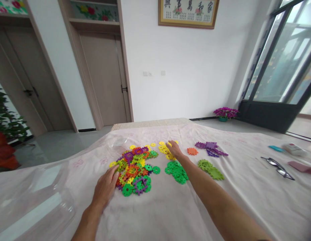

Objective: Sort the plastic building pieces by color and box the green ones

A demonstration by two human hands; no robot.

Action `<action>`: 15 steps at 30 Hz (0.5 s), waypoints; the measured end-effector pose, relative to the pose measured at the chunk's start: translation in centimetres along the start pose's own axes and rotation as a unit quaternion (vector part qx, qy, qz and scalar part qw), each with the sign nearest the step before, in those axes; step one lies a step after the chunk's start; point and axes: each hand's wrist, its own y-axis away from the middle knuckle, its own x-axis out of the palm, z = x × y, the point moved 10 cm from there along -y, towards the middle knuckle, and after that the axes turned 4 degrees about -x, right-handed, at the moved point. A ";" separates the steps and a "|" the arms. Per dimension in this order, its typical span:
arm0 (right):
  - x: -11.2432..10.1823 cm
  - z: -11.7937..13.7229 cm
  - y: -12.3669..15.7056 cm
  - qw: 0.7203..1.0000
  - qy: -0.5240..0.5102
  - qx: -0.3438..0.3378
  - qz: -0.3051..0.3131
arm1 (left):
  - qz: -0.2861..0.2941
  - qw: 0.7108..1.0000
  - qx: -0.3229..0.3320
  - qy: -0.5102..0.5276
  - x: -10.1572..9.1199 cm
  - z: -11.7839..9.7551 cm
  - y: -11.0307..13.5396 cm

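A mixed pile of plastic interlocking pieces [132, 170] in orange, purple, green, yellow and lime lies on the cloth. At its left edge rests my left hand [106, 184], fingers stretched out and touching the pieces. My right hand [174, 150] reaches over a group of yellow disc pieces [163, 149], its fingers spread and partly covering them. Below that hand sits a heap of green discs [176, 172], partly behind my right forearm. To the right are a lone orange piece [192, 151], purple pieces [210, 147] and a stack of lime-green pieces [211, 169].
A clear plastic container [40, 204] lies at the left, and another clear plastic item [117, 142] stands behind the pile. Toward the right are eyeglasses [278, 167], a pink case [302, 166], a blue item [276, 148] and a white packet [294, 149]. A pale cloth [157, 217] covers the table.
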 end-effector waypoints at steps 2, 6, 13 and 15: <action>-0.7 1.8 1.4 0.999 -0.011 -0.041 -0.007 | -0.001 1.000 -0.012 0.010 -0.1 0.2 0.0; -0.9 7.6 6.2 0.982 -0.014 -0.181 0.055 | -0.004 0.999 -0.031 0.009 -0.2 0.7 0.0; 1.0 10.8 11.9 0.970 0.078 -0.204 0.112 | 0.002 1.000 -0.028 -0.006 0.5 1.3 -0.1; 1.4 10.4 11.9 0.977 0.062 -0.181 0.099 | 0.003 1.000 -0.022 -0.003 0.7 1.4 -0.2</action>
